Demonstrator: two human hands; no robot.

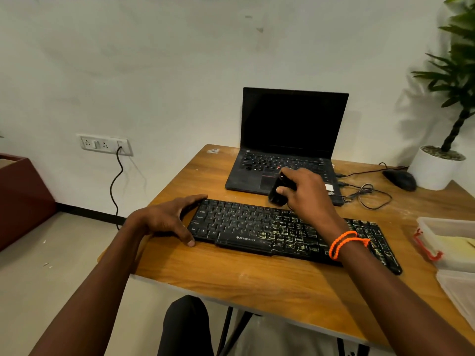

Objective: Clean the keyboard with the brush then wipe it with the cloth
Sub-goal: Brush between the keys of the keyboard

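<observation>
**Dusty black keyboard braced on a wooden table, brush held at its far edge**

A long, flat black keyboard [290, 233] lies on the wood-grain table [257, 283], its long axis running left to right and slanting nearer the person toward the right. White "ZEBRONICS" lettering sits on its front edge, below the space bar. The keys on the left half look plain matte black; those on the right half are flecked with pale, dusty grime.

The left hand [169, 218] cups the keyboard's left end, fingers curved over the far corner and thumb pressed against the near corner. The right hand [305, 194], an orange cord bracelet [345, 244] at its wrist, curls its fingers round a dark, rounded brush [279, 192], held just beyond the keyboard's far edge and in front of the laptop; whether the bristles touch the keys I cannot tell.

Behind stands an open black laptop [288, 147] with a dark screen. To the right, a black mouse [399, 179] with tangled cable, a white round pot holding a leafy plant [437, 168], and a translucent plastic box [447, 242] with red clips holding something pale yellow.
</observation>
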